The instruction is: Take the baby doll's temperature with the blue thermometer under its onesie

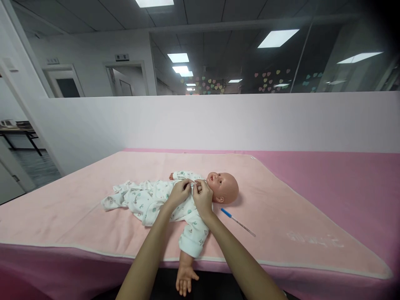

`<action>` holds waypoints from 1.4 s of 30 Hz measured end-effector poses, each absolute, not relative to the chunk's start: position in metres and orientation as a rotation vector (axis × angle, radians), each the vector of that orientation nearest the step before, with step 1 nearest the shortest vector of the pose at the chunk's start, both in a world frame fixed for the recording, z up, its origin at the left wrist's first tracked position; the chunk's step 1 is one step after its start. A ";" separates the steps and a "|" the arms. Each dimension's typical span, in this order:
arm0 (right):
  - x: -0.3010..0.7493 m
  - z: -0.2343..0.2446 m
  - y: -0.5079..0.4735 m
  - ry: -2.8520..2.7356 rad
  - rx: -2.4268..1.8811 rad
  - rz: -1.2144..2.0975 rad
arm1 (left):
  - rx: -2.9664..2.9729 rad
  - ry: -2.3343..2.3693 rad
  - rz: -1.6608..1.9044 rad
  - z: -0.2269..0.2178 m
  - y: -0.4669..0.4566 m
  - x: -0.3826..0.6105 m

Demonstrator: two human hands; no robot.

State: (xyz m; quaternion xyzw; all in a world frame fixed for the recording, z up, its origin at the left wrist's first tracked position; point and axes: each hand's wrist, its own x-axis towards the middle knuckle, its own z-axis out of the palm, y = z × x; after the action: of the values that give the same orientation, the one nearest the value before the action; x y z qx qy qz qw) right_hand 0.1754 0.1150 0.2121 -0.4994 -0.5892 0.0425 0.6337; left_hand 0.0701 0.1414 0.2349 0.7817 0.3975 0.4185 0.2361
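Observation:
A baby doll [227,186] lies on its back, head to the right, dressed in a white patterned romper [150,200]. My left hand [180,192] pinches the romper's cloth at the upper chest. Close beside it, my right hand [202,196] is closed on the cloth near the collar, just below the doll's chin. Between my fingertips a small bit of the romper's edge shows; whether it is a snap or a tie I cannot tell. One doll arm hangs over the table's front edge. To the right of my right hand lies a thermometer-like stick with a blue cap [238,222].
A pink pad [281,216] with a pale border covers much of the pink table surface [343,183]. Behind it stands a white half wall [218,123] with glass above. At the far left, a desk [18,130] is visible through an opening.

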 end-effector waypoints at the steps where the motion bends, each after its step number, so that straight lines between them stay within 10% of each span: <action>1: 0.176 0.212 0.115 -1.350 -1.143 0.094 | 2.141 1.075 1.147 0.235 0.141 0.070; 42: 0.176 0.215 0.114 -1.316 -1.093 0.172 | 2.088 1.110 1.271 0.240 0.133 0.070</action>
State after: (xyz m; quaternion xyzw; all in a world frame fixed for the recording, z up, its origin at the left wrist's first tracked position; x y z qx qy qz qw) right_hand 0.1757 0.1142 0.2150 -0.4816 -0.5800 0.0759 0.6526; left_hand 0.0697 0.1333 0.2398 0.7575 0.4028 0.4610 0.2267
